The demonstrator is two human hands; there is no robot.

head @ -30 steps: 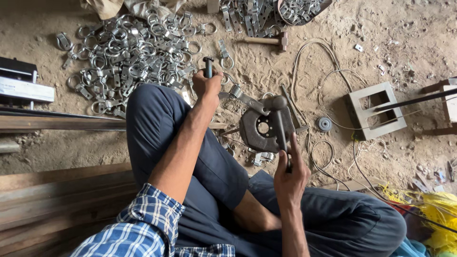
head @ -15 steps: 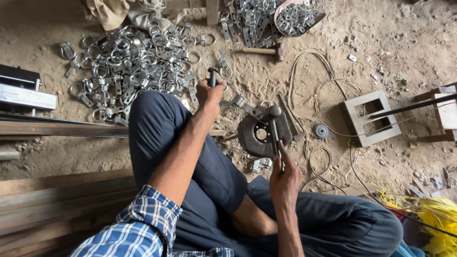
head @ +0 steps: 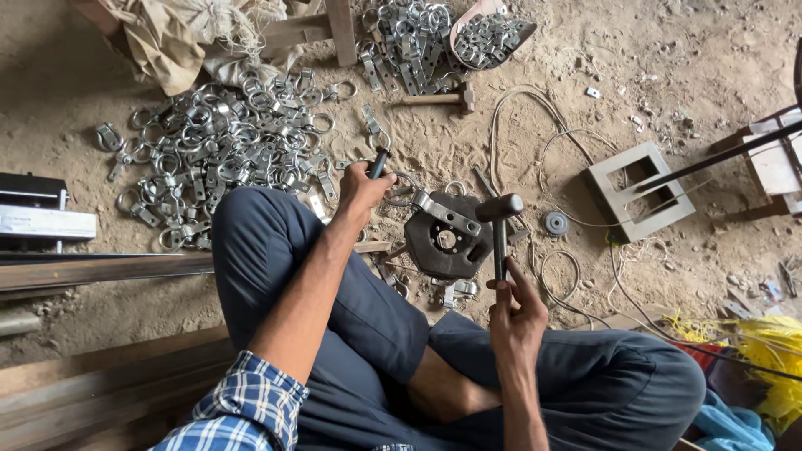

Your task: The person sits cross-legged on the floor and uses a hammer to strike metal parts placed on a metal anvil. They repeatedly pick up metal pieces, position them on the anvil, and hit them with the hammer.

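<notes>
Right hand (head: 516,321) gripped the hammer (head: 499,224) low on its handle, head-heavy, above the round steel block (head: 447,244) on the floor. Left hand (head: 361,188) closed on a stiff punch (head: 378,162).

A blue, white and dark checked sleeve (head: 242,401) is showing at the near left, above dark navy trousers (head: 351,317) that are covering both folded legs. The hammer (head: 499,224) at the right is showing a dark grey, almost black head and a dark handle. Just left of it, a dull black round plate (head: 443,242) is carrying a pale silver-grey clamp piece (head: 443,213). The heap of ring fittings (head: 217,159) at the far left is gleaming silver-grey against the sandy brown ground (head: 652,50). A light grey block (head: 639,190) is lying at the right. Bright yellow strands (head: 773,359) and a blue cloth (head: 735,422) are showing at the near right. A beige sack (head: 159,33) is lying at the far left.
</notes>
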